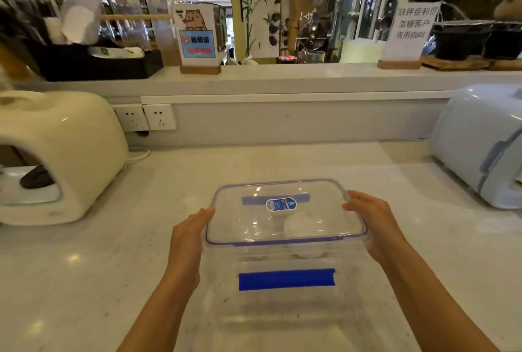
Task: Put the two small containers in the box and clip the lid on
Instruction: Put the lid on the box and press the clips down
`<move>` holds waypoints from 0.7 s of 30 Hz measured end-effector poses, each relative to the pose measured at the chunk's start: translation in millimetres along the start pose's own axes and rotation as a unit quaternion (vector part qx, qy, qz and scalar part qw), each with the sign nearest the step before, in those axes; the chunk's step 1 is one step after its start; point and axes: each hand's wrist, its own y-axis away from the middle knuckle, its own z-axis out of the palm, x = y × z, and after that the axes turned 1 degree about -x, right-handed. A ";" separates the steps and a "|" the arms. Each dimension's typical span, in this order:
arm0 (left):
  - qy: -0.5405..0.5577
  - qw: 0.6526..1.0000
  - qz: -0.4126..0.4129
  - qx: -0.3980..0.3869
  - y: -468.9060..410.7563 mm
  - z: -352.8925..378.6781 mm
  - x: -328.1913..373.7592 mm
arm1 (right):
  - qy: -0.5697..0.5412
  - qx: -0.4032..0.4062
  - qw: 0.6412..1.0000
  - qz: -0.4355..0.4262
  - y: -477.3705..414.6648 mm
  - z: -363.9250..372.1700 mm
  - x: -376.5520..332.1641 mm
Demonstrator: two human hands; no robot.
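Observation:
A tall clear plastic box (285, 309) with a blue strip on its near wall stands on the white counter in front of me. Its clear lid (316, 196), edged in blue and bearing a small sticker, lies on top of the box. Through the lid I see two small round clear containers inside, one at the left (251, 224) and one at the right (306, 226). My left hand (187, 236) grips the lid's left edge. My right hand (372, 220) grips its right edge. Whether the side clips are latched is hidden under my hands.
A cream-coloured appliance (56, 151) sits at the left, a pale blue appliance (483, 142) at the right. Wall sockets (147, 117) are on the back panel. A raised ledge (282, 77) behind carries sign stands and trays.

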 end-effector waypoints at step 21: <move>-0.122 0.991 0.034 -0.032 2.3 -3.0 -33.2 | 0.095 0.007 0.995 0.017 5.0 0.2 22.8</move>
